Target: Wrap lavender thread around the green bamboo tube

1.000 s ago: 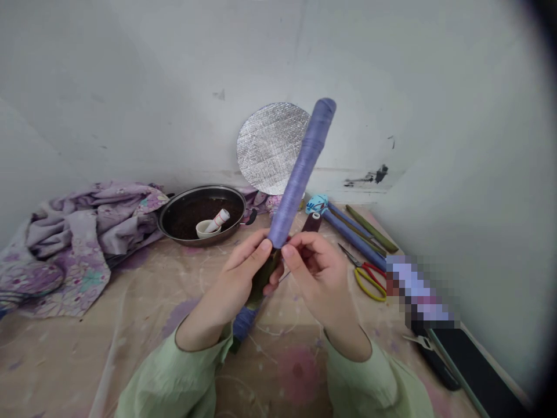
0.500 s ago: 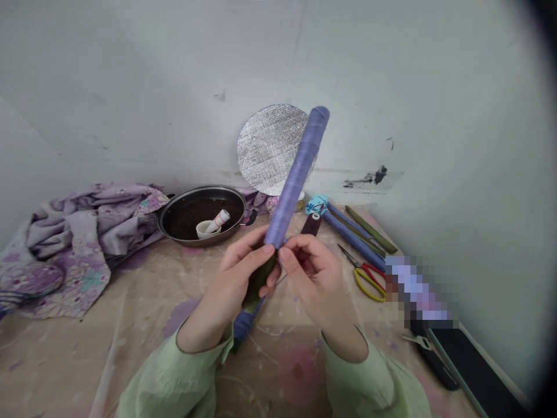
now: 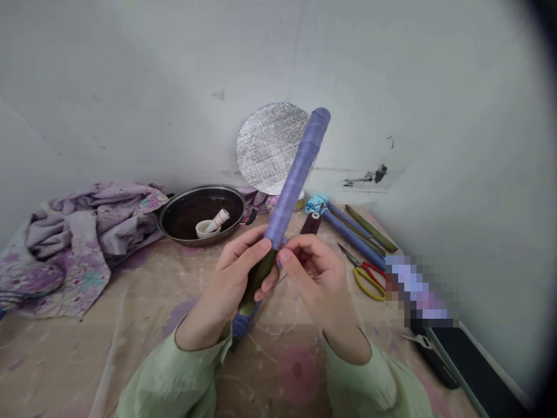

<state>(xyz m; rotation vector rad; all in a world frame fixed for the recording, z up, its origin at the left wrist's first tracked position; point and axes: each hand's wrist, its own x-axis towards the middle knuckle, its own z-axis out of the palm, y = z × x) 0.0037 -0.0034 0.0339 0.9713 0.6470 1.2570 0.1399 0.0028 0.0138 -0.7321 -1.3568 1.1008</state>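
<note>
A long rod (image 3: 292,188) slants up to the right, its upper part wound in purple-blue thread and its lower part bare dark green. My left hand (image 3: 243,270) is wrapped round the green part, thumb just below the winding. My right hand (image 3: 315,273) is beside the winding's lower edge, thumb and forefinger pinched on a thin thread (image 3: 282,279) that shows faintly beneath the fingers. Below my left hand, a second blue wrapped piece (image 3: 242,326) shows partly, its rest hidden.
A dark pan (image 3: 202,239) with a small white cup (image 3: 208,230) stands behind left, near crumpled floral cloth (image 3: 87,232). A silver disc (image 3: 272,148) leans on the wall. Right: a thread spool (image 3: 311,223), scissors (image 3: 369,283), wrapped stems (image 3: 354,238), a black cutter (image 3: 435,363) and a partly blurred phone (image 3: 474,366).
The rod has shifted very slightly, and my left thumb has moved a little up and left, baring more of the green part. My right hand keeps its pinch in nearly the same place.
</note>
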